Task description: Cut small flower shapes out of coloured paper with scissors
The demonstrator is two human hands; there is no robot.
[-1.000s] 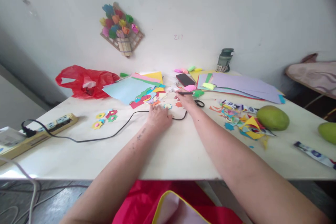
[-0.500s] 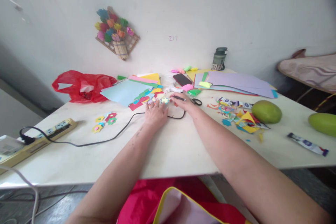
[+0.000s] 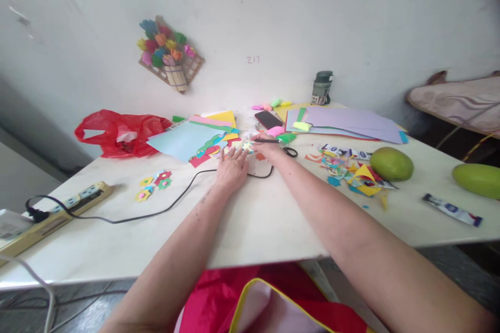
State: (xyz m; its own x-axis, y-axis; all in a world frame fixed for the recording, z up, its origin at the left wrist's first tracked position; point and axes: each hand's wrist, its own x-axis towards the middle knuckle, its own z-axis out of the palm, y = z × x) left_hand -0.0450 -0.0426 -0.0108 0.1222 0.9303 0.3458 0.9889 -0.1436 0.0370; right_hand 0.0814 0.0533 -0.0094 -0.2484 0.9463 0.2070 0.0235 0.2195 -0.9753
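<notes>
My left hand (image 3: 232, 167) lies palm down on the white table with its fingers stretched out. Its fingertips touch the lower edge of a pale yellow star-shaped paper cut-out (image 3: 247, 147). My right hand (image 3: 269, 150) is just to the right of the cut-out, fingers closed round a dark, slim pen (image 3: 267, 140) that lies nearly level. Part of the pen is covered by the hand. Behind the right hand rest black-handled scissors (image 3: 289, 152), their blades hidden. Left of my left hand are several finished paper flowers (image 3: 156, 183) in yellow, red, green and blue.
A black cord (image 3: 156, 216) runs from a power strip (image 3: 78, 203) towards my hands. Coloured paper sheets (image 3: 183, 138), a red plastic bag (image 3: 121, 132) and a phone (image 3: 267, 119) lie further back. Paper scraps (image 3: 347, 171), green fruit (image 3: 391, 163) and a wrapper (image 3: 453, 210) are right.
The whole view has shifted slightly left. The pen in my right hand now lies flatter and points more to the right; my left hand stays in place.
</notes>
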